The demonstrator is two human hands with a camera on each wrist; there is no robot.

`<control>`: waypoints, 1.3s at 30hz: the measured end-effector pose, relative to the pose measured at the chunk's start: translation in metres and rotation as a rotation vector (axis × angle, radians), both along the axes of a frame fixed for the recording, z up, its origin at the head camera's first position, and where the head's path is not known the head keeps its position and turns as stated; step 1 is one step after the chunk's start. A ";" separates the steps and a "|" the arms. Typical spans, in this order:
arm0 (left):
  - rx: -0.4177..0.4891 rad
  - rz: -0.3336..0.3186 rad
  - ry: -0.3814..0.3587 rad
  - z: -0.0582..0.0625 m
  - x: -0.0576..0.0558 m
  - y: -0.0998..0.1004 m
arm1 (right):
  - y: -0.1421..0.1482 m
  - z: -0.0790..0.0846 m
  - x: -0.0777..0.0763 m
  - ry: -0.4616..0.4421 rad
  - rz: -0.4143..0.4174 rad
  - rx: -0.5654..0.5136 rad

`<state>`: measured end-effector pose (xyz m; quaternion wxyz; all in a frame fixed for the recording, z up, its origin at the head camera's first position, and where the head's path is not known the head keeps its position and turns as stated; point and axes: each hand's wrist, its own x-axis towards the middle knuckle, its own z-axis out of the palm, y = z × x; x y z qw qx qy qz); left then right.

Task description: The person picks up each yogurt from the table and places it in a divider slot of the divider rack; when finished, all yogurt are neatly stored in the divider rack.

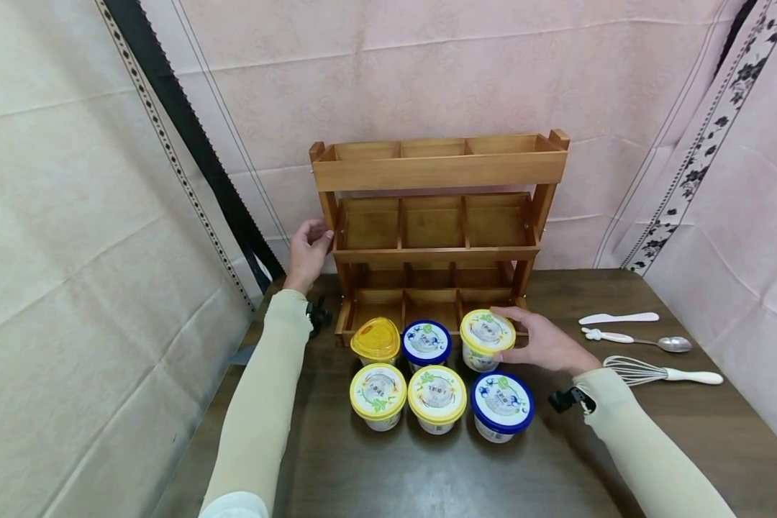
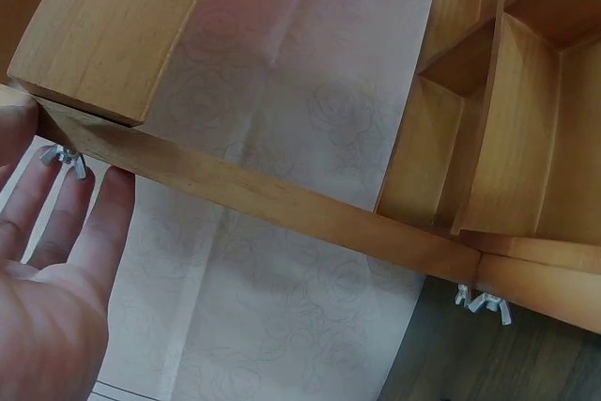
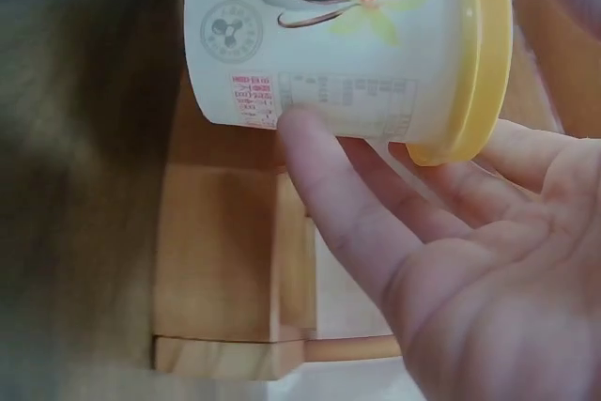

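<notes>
Nearest me stand a yellow-lidded tub (image 1: 378, 392), a second yellow-lidded tub (image 1: 437, 396) and a blue-lidded tub (image 1: 502, 403) in a row on the dark table (image 1: 362, 475), with a whisk (image 1: 664, 373) off to the right. Just behind them, my right hand (image 1: 540, 342) curls thumb and fingers round the flower-printed tub (image 1: 488, 332), right in front of the rack's lower right compartment (image 1: 482, 296); I can't tell whether its base is clear of the table. I'd want my fingers bearing on the cup wall, not only the lid, so the lid can't pop off, and the tub level, well away from the other blue-lidded tub (image 1: 426, 342) on its left. Farther back rises the tiered wooden rack (image 1: 437, 174). My left hand (image 1: 309, 252), far apart from my right, pinches its left upright (image 2: 263, 202) beside a wing nut (image 2: 66, 159); a light, steady brace there seems best, enough to stop the frame shifting if the tub bumps it.
</notes>
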<state>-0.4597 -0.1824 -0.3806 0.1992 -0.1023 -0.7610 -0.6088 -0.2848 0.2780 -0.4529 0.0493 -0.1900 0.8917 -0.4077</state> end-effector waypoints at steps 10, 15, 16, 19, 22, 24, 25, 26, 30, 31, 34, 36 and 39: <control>0.026 -0.017 0.016 -0.005 -0.003 -0.003 | 0.003 0.017 -0.011 0.019 -0.024 -0.071; 0.049 -0.025 0.028 -0.005 -0.002 -0.003 | 0.005 0.019 -0.020 0.057 -0.084 -0.045; 0.054 -0.027 0.030 -0.005 -0.002 -0.003 | 0.006 0.018 -0.022 0.068 -0.098 -0.033; 0.060 -0.028 0.029 -0.004 -0.002 -0.003 | 0.010 0.016 -0.028 0.076 -0.143 -0.011; 0.057 -0.025 0.018 -0.004 -0.002 -0.002 | 0.014 0.014 -0.032 0.075 -0.188 0.004; 0.055 -0.023 0.014 -0.003 -0.002 -0.002 | 0.016 0.012 -0.035 0.073 -0.211 0.007; 0.054 -0.021 0.014 -0.002 -0.001 -0.001 | 0.017 0.011 -0.037 0.075 -0.219 0.008; 0.053 -0.020 0.016 -0.002 -0.001 -0.001 | 0.018 0.009 -0.038 0.079 -0.221 0.008; 0.040 -0.017 0.037 -0.003 -0.002 0.000 | 0.020 0.003 -0.042 0.085 -0.243 0.003; 0.038 -0.017 0.041 -0.004 -0.002 0.000 | 0.020 0.001 -0.043 0.086 -0.247 0.004; 0.041 -0.018 0.048 -0.005 -0.003 0.000 | 0.021 -0.005 -0.047 0.084 -0.252 0.009; 0.045 -0.016 0.052 -0.005 -0.004 0.000 | 0.021 -0.008 -0.049 0.078 -0.255 0.012; 0.042 -0.014 0.046 -0.004 -0.005 0.000 | 0.021 -0.012 -0.050 0.059 -0.263 0.012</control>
